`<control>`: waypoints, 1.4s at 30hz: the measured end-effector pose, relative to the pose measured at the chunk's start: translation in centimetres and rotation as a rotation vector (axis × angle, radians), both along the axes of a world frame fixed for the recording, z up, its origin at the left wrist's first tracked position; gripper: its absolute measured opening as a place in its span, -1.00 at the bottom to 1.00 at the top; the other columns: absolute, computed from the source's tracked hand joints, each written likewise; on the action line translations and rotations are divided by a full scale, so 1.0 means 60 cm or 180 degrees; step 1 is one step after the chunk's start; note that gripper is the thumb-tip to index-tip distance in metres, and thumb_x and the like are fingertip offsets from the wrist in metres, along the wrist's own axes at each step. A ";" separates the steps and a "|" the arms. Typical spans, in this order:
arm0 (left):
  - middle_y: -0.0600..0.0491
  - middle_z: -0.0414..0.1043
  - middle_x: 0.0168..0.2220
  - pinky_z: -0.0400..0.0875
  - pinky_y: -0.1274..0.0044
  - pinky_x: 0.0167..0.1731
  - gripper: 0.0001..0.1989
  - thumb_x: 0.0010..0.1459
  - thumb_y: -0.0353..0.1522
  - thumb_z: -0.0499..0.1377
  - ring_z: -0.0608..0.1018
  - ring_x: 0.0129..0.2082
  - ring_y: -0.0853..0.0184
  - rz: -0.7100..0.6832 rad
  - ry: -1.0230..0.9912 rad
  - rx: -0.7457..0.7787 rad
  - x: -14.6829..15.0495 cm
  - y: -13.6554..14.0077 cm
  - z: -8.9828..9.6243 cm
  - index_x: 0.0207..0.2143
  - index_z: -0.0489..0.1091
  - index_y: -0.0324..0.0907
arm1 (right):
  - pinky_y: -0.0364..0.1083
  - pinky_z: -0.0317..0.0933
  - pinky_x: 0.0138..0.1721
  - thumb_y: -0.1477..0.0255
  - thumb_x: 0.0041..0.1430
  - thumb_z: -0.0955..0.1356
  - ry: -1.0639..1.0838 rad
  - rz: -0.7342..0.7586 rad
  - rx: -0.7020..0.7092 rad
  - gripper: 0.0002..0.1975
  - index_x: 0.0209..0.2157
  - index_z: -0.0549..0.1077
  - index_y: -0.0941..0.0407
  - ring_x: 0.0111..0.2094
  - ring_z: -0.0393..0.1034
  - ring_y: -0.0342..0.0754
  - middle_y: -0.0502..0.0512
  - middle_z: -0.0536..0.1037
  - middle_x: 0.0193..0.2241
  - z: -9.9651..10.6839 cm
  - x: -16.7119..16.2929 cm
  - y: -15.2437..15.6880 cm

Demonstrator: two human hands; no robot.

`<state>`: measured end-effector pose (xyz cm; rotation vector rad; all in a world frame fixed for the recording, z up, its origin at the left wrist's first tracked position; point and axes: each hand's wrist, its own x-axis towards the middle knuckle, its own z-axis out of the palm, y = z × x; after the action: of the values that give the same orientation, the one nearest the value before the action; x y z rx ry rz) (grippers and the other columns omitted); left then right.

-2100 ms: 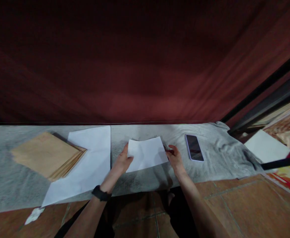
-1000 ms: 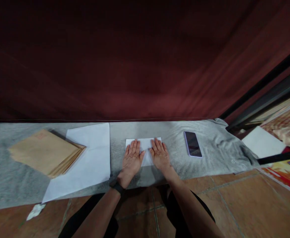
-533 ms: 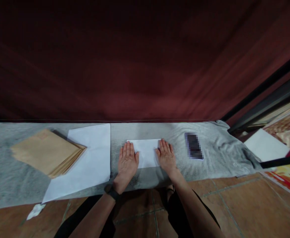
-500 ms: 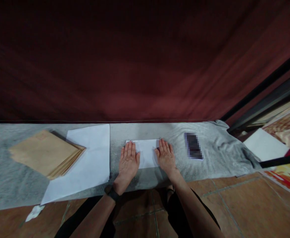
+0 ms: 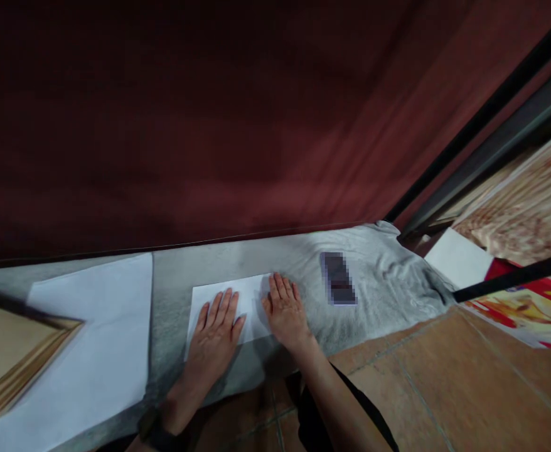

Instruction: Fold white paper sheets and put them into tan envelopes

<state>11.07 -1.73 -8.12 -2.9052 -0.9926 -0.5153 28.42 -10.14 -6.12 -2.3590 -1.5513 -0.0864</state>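
Observation:
A small white sheet of paper [image 5: 250,300] lies flat on the grey cloth [image 5: 299,251] in front of me. My left hand [image 5: 216,333] rests palm down over its left part, fingers stretched out and thumb apart. Over the paper's right edge lies my right hand [image 5: 285,311], also flat, with its fingers extended. Both hands cover parts of the sheet, so I cannot tell whether it is folded. To the right of my right hand, a phone-like rectangle [image 5: 339,279], blurred by pixelation, lies on the cloth.
At the left, a stack of brown paper envelopes [image 5: 12,351] lies on large white paper [image 5: 110,339]. A dark red curtain [image 5: 209,157] hangs behind the cloth. On the right stand dark metal bars [image 5: 482,125], with a colourful printed sheet [image 5: 534,307] beside them on the tiled floor [image 5: 421,383].
The view has turned to the right, shifting everything leftward. My left hand has moved inward from the paper's left edge and now lies further over the sheet. Both hands remain flat.

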 end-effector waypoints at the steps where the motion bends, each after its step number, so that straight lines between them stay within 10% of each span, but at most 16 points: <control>1: -0.19 0.18 0.36 0.10 0.08 0.31 -0.40 0.41 -0.18 -0.17 0.22 0.37 0.01 -0.0024 -0.0014 0.0008 0.000 0.001 -0.001 0.34 0.19 -0.32 | 0.16 0.01 0.35 0.30 0.46 0.18 0.0040 0.0012 -0.0010 -0.46 0.36 0.19 0.22 0.36 0.13 0.13 0.24 0.21 0.36 0.003 0.000 -0.002; 10: -0.27 0.17 0.35 0.04 0.04 0.32 -0.38 0.38 -0.21 -0.17 0.20 0.37 -0.06 -0.0103 -0.0015 0.0143 0.010 0.000 0.002 0.31 0.21 -0.41 | 0.18 -0.05 0.38 0.20 0.43 0.21 0.0466 0.0540 -0.0407 -0.45 0.34 0.22 0.14 0.37 0.09 0.13 0.16 0.15 0.39 0.015 0.005 -0.006; 42: -0.22 0.14 0.38 0.10 0.08 0.31 -0.39 0.36 -0.27 -0.19 0.17 0.40 -0.01 -0.0202 0.0098 0.0062 0.002 0.001 -0.002 0.37 0.12 -0.32 | 0.09 -0.04 0.39 0.30 0.41 0.25 0.0380 0.0790 0.0231 -0.44 0.36 0.17 0.16 0.39 0.04 0.06 0.15 0.14 0.40 -0.018 -0.023 0.008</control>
<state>11.20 -1.68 -8.24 -2.9260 -0.8893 -0.4789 27.03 -9.67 -7.18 -2.0590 -1.7359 0.0528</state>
